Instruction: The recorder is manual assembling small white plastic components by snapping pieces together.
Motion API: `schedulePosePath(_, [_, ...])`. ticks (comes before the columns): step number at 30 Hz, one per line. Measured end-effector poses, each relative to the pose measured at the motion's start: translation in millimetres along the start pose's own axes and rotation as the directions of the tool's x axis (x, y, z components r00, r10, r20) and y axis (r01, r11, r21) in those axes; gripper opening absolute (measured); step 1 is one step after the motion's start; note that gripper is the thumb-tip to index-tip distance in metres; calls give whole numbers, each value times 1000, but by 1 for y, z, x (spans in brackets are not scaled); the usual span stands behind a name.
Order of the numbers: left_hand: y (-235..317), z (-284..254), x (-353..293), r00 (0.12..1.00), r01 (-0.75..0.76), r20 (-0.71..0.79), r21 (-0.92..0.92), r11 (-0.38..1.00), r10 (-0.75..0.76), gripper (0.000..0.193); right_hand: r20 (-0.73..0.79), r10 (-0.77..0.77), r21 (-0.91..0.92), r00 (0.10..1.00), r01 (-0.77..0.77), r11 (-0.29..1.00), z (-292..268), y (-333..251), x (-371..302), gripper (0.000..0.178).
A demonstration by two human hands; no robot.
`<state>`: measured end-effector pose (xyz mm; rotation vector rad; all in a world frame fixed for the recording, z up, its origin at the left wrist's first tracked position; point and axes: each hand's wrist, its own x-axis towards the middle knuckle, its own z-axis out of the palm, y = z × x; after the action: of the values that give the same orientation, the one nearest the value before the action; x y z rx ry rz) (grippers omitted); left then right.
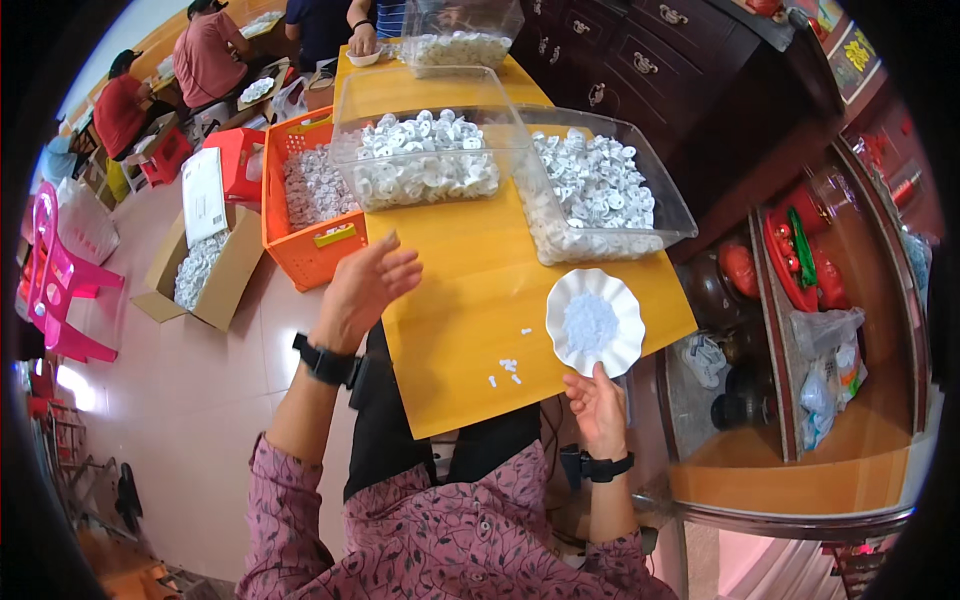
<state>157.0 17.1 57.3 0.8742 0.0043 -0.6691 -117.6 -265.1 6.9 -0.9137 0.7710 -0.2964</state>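
Observation:
My right hand (598, 408) grips the near rim of a white scalloped plate (624, 352), thumb on top. A heap of tiny white pieces (590, 322) lies in the middle of the plate, over the table's front right corner. My left hand (368, 285) hovers over the table's left edge, fingers stretched out and nothing visible in it. Several loose small white pieces (508, 365) are scattered on the yellow table (460, 290) between my hands. Farther back stand two clear plastic bins, one on the left (430, 185) and one on the right (595, 240), heaped with white plastic parts.
Left of the table, an orange crate (310, 255) and an open cardboard box (238, 285) hold more white parts. A pink plastic chair (70, 285) stands farther left. A co-worker's hand (362, 40) is at the far end. Dark drawers (640, 65) and shelves line the right.

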Motion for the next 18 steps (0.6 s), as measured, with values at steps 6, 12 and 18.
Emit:
schedulePosePath(6, [32,47,62,996,-27,-92,-101,994,18,85,-122,-75,191,990,97,977,7,10,-3,26])
schedulePosePath(12, [41,72,101,968,-235,-115,-85,968,225,92,-78,-20,154,997,31,988,12,8,-8,29])
schedulePosePath(18, [36,73,126,959,-239,-202,-210,948,197,83,215,199,-178,956,-162,971,30,-12,-37,35])
